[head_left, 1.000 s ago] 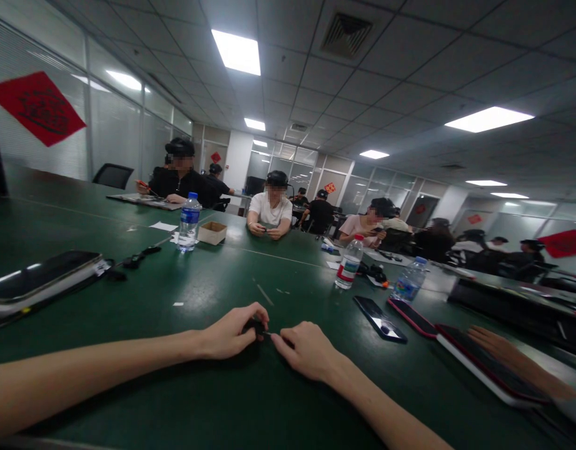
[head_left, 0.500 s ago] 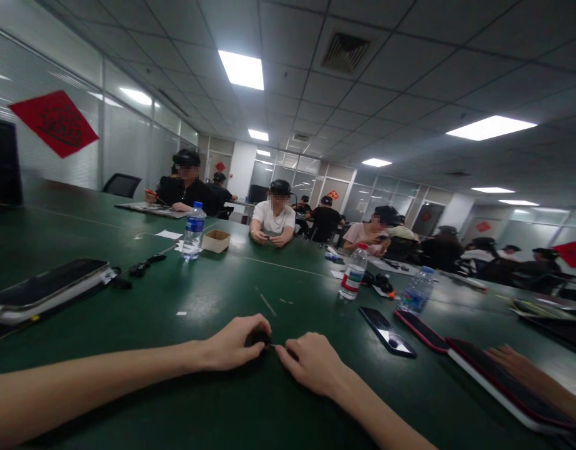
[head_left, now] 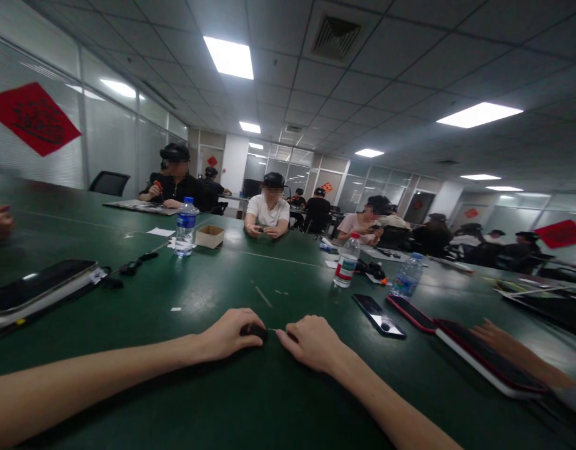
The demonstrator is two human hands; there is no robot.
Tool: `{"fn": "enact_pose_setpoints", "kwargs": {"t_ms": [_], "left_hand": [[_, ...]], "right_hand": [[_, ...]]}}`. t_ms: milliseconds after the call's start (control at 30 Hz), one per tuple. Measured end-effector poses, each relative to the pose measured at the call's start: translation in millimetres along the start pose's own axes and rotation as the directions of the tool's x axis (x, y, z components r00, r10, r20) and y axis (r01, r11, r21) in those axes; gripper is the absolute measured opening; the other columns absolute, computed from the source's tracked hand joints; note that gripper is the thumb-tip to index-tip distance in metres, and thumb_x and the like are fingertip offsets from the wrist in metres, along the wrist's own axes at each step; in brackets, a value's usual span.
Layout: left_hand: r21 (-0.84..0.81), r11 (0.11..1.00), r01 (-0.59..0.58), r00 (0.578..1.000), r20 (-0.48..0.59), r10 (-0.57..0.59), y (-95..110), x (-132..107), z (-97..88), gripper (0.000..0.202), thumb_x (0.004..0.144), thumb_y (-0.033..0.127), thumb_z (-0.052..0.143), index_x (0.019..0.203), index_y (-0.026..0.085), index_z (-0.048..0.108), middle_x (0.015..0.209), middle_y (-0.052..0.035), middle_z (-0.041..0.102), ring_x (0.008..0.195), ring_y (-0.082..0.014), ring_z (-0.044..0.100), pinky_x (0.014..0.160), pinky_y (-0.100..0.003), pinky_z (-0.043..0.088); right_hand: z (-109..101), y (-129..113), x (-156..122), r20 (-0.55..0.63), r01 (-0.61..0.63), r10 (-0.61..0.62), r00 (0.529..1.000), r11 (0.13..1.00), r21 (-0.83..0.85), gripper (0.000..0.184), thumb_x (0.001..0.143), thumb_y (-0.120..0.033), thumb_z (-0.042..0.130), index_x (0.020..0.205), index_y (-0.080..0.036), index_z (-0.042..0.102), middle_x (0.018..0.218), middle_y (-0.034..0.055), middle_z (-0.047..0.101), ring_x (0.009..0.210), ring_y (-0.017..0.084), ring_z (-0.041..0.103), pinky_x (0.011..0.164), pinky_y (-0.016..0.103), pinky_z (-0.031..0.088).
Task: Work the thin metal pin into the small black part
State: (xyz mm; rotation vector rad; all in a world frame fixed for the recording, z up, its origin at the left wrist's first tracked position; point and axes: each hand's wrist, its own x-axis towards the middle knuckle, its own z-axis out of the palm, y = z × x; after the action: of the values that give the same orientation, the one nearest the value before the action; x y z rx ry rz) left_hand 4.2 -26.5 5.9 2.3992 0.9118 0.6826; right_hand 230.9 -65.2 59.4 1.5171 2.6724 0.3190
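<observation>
Both my hands rest on the green table [head_left: 232, 275] near its front edge. My left hand [head_left: 229, 334] is curled around a small black object [head_left: 254, 330], fingers wrapped over it. My right hand [head_left: 311, 342] is closed in a pinch right beside it, holding a thin pale pin-like piece [head_left: 273, 330] that reaches toward the black object. What the small piece is stays too small to make out.
Two phones [head_left: 379, 315] lie to the right, then a red-edged tablet [head_left: 485, 359] with another person's hand [head_left: 503, 344] on it. A tablet [head_left: 39, 287] lies left. Water bottles [head_left: 347, 262], a small cardboard box [head_left: 210, 235] and several seated people are farther back.
My hands stay together on the table; the left fingers have settled lower over the black object. The view has shifted slightly, and another person's hand now shows at the far left edge.
</observation>
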Motion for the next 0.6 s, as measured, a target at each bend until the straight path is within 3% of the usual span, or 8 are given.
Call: {"fn": "enact_pose_setpoints", "kwargs": {"t_ms": [600], "left_hand": [[-0.03, 0.999, 0.011, 0.998, -0.057, -0.012, -1.8, -2.1, 0.8, 0.026, 0.079, 0.038, 0.068, 0.098, 0.02, 0.069, 0.085, -0.0012, 0.065, 0.075, -0.0138, 0.058, 0.066, -0.021, 0.043]], "right_hand": [[-8.6, -10.6, -4.4, 0.01, 0.037, -0.037, 0.999, 0.994, -0.099, 0.058, 0.097, -0.052, 0.028, 0.077, -0.016, 0.069, 0.072, 0.0079, 0.067, 0.059, 0.016, 0.061, 0.055, 0.024, 0.038]]}}
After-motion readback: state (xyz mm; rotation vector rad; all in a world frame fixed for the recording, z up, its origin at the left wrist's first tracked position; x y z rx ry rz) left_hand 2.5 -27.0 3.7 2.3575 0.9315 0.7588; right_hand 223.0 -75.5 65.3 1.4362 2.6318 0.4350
